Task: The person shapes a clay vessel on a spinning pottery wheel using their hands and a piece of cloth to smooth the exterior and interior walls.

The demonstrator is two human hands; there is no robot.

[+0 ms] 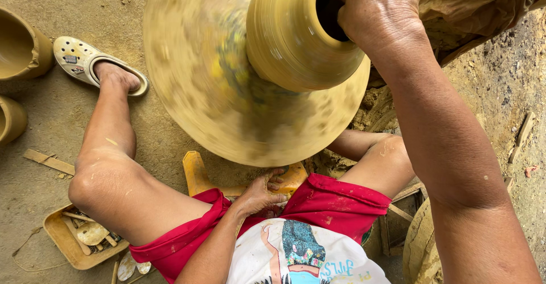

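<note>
**Two hands, one spinning clay pot**

Nearest to us is the white shirt with a bright picture point(301, 255) and the red cloth shorts point(330, 204). The left hand point(263, 196) rests just past them, low between the knees. Its fingers curl on the edge of a small yellow wooden seat point(199, 173), so it grips the seat and holds nothing else.

Near on the left, beside the knee, a flat yellow tray of clay-smeared wooden tools point(82, 238) sits on the sandy dirt floor point(170, 142). Farther left a foot wears a white rubber clog with holes point(79, 59). Two brown clay pots point(20, 48) stand at the far left edge.

Above the lap a wide round yellow wheel point(216, 90) is blurred as it turns. On it stands the tall wet yellow clay pot point(296, 33), its long shape going up from the wheel to the dark mouth near the top.

The right arm reaches from near right to far. The right hand point(378, 11) sits at the mouth on the right side. It bends over the rim, fingers touching it and dipping inside, pressing, not clenched. This hand is on the pot; the left one is well apart, below it.
</note>
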